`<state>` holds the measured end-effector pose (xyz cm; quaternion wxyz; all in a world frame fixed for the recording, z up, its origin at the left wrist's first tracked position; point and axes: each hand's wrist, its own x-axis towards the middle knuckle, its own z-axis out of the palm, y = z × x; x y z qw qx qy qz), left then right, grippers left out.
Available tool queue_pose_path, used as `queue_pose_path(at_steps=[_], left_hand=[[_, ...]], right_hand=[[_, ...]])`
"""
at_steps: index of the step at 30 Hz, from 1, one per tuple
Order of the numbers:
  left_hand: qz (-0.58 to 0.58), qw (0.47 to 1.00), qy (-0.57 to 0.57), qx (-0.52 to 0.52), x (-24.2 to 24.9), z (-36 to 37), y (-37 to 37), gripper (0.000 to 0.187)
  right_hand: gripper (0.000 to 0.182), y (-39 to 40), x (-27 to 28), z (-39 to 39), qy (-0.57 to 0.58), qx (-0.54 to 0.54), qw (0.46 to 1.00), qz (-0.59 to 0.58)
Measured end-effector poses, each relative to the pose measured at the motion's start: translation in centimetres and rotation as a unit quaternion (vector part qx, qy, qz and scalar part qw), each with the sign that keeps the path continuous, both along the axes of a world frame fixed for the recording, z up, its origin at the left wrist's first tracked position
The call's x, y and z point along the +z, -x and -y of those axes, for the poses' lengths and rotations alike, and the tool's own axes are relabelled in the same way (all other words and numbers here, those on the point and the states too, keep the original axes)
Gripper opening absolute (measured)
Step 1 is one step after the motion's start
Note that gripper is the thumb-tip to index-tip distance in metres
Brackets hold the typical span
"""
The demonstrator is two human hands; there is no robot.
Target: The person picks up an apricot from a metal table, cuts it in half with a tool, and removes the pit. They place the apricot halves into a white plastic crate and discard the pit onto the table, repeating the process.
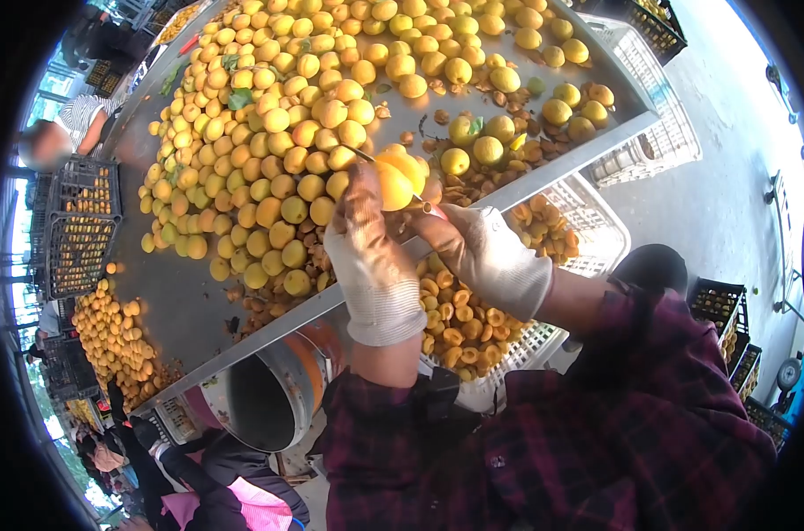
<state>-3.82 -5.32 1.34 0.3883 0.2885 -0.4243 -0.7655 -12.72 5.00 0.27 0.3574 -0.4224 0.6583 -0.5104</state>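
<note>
Head view: single, taken from the wearer's own head. Facing: forward and steeply downward, over the plaid sleeves (380, 451) at the lower edge. Near range: gloved left hand (373, 257) and gloved right hand (495, 257), close to the lens, about mid-frame, seen from above. Middle range: metal table (176, 301), looked down upon, its near rim crossing aslant from lower left to upper right. Far range: stacked crates (84, 230) at the left margin, pale floor (720, 190) at the right, both beyond the table. Field: very wide, fish-eye in character, lines bowed toward the margins, corners dark and rounded.
</note>
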Motion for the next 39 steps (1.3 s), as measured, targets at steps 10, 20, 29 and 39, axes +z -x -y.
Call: queue_pose_path(at_steps=[10, 20, 29, 39], left_hand=[[-0.01, 1.0, 0.0, -0.002, -1.2, -0.6, 0.3, 0.047], [-0.11, 0.96, -0.252, 0.053, -3.9, 1.0, 1.7, 0.035], [-0.277, 0.891, -0.36, -0.029, -1.6, 1.1, 2.3, 0.038], [-0.243, 0.896, -0.368, -0.043, -0.8, 1.3, 1.1, 0.052]], right_hand=[[0.038, 0.3, -1.7, -0.1, 0.034, 0.019, 0.997, -0.066], [0.026, 2.2, -2.6, 2.6, -0.048, 0.105, 0.956, -0.268], [0.045, 2.4, 3.5, 1.6, -0.109, 0.074, 0.848, -0.513], [0.025, 2.5, 5.3, 1.4, -0.124, 0.02, 0.903, -0.411]])
